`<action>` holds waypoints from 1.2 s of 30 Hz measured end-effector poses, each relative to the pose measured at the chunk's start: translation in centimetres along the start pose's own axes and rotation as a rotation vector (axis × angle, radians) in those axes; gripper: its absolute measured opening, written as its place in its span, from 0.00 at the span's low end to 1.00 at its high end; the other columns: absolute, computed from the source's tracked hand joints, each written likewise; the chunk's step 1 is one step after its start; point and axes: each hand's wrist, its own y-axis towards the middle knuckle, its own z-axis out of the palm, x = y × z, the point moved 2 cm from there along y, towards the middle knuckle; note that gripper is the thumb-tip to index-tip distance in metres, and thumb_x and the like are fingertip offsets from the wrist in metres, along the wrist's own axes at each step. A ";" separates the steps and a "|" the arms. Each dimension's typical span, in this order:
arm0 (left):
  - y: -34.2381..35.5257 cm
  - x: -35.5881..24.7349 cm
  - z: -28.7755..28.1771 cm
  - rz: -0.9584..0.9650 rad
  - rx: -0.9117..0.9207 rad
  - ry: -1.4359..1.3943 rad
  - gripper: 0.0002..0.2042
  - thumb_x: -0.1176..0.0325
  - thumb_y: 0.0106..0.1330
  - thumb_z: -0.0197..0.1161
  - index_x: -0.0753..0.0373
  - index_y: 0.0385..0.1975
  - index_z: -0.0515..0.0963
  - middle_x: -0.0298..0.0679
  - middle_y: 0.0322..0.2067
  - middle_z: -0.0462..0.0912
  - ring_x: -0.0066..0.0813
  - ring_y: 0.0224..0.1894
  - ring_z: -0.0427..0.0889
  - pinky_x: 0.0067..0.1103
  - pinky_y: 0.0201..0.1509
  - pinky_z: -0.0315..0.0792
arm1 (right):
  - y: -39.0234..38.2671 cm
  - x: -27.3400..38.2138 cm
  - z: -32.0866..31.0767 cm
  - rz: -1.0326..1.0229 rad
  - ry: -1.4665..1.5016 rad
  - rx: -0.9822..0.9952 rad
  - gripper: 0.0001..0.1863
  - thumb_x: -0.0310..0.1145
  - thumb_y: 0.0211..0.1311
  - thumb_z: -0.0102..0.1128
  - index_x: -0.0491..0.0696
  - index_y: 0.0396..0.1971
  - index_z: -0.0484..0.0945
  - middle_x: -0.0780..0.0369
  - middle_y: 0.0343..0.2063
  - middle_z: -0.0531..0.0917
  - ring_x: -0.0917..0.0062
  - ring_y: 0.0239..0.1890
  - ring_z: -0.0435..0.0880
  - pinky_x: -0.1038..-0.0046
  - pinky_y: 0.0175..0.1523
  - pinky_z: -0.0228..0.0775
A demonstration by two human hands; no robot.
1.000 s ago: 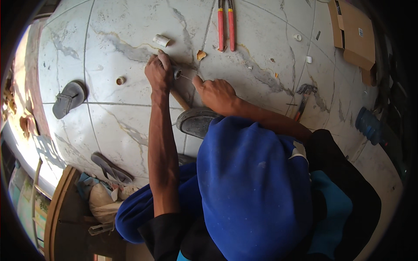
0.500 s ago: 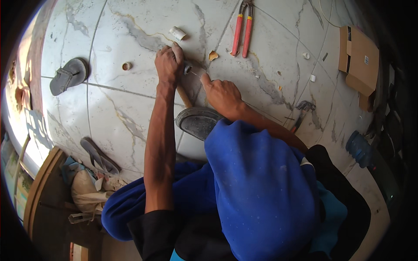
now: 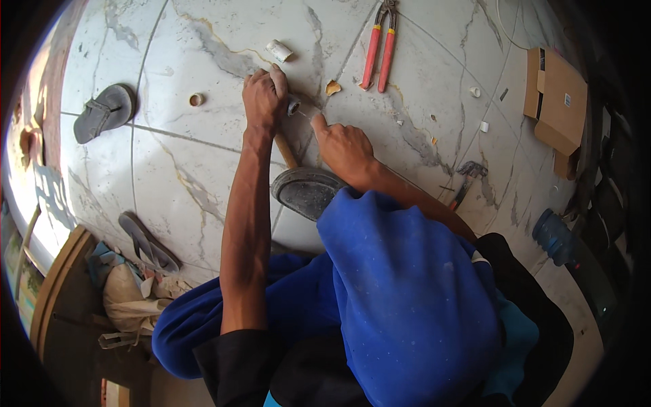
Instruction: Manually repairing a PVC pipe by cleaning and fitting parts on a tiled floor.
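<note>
My left hand [image 3: 265, 98] is closed around a short grey tubular piece [image 3: 293, 106], whose open end points toward my right hand. Fingers of my right hand [image 3: 344, 144] are curled, with the index finger stretched along a thin rod [image 3: 306, 114]. Its tip is at or very near the tube's opening; whether it goes inside cannot be made out. A wooden handle [image 3: 286, 150] lies under my left wrist, running toward a dark sandal [image 3: 305, 191]. Just beyond my left hand is a white pipe piece [image 3: 279, 50].
Red-handled pincers [image 3: 379, 57] lie at the far side, near a brown shard [image 3: 332, 87]. A hammer [image 3: 468, 183] and a cardboard box [image 3: 557, 102] are to the right. One grey sandal [image 3: 105, 113], another sandal [image 3: 149, 243] and a small ring [image 3: 196, 100] are at left.
Both hands keep nearly the same place and grip. The whole view has shifted slightly.
</note>
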 end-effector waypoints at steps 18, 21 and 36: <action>0.7 1.4 -0.4 0.014 0.052 -0.009 0.22 0.64 0.63 0.41 0.64 0.07 0.69 0.43 0.14 0.75 0.39 0.25 0.71 0.29 0.37 0.62 | 1.4 1.1 -0.4 -0.119 -0.151 -0.095 0.07 0.27 0.53 0.45 0.42 0.32 0.65 0.52 0.20 0.79 0.62 0.24 0.81 0.66 0.26 0.74; 0.5 0.6 0.0 0.013 0.004 0.011 0.22 0.64 0.62 0.40 0.63 0.07 0.70 0.43 0.14 0.74 0.38 0.25 0.71 0.30 0.37 0.61 | 0.4 0.5 -0.6 -0.031 -0.117 0.025 0.07 0.26 0.53 0.45 0.41 0.32 0.65 0.52 0.20 0.79 0.62 0.24 0.81 0.67 0.27 0.74; -0.4 0.8 0.3 -0.017 0.042 0.009 0.23 0.62 0.64 0.37 0.65 0.09 0.70 0.45 0.14 0.73 0.40 0.25 0.70 0.29 0.37 0.61 | -1.0 0.5 0.5 0.026 -0.089 -0.036 0.07 0.31 0.58 0.43 0.44 0.32 0.63 0.49 0.15 0.77 0.57 0.20 0.79 0.60 0.25 0.71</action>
